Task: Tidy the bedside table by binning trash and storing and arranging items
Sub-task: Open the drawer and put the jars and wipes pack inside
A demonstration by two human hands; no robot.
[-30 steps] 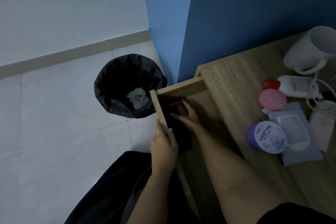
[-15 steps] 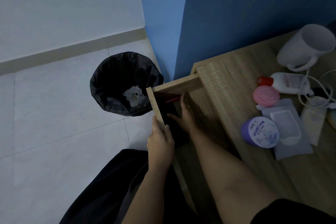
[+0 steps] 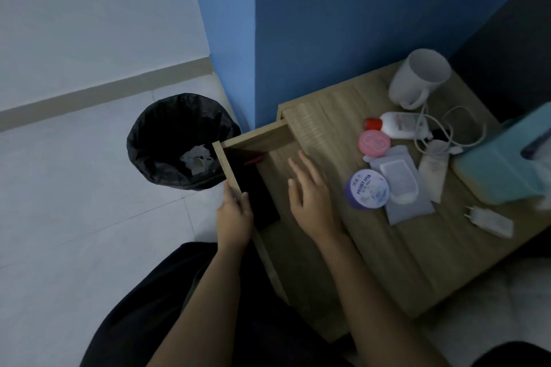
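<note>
The wooden bedside table (image 3: 372, 247) has its drawer (image 3: 256, 138) pulled out to the left. My left hand (image 3: 234, 217) grips the drawer's front panel. A dark flat object (image 3: 258, 197) and a red pen (image 3: 253, 160) lie inside the drawer. My right hand (image 3: 310, 194) hovers above the table's left edge with fingers spread, holding nothing. On the table lie a purple jar (image 3: 367, 192), a pink round tin (image 3: 374, 143), a white bottle with a red cap (image 3: 396, 125), a wipes pack (image 3: 401, 185), a sachet (image 3: 433, 168), a white mug (image 3: 419, 79) and a white charger (image 3: 489, 221).
A black-lined bin (image 3: 182, 141) with crumpled white trash stands on the tiled floor left of the drawer. A white cable (image 3: 453, 128) loops near the mug. A teal tissue box (image 3: 507, 158) sits at the table's right. The blue wall stands behind.
My right hand has come out of the drawer and risen over the table's left edge. My left hand keeps its hold on the drawer front. The view has swung right.
</note>
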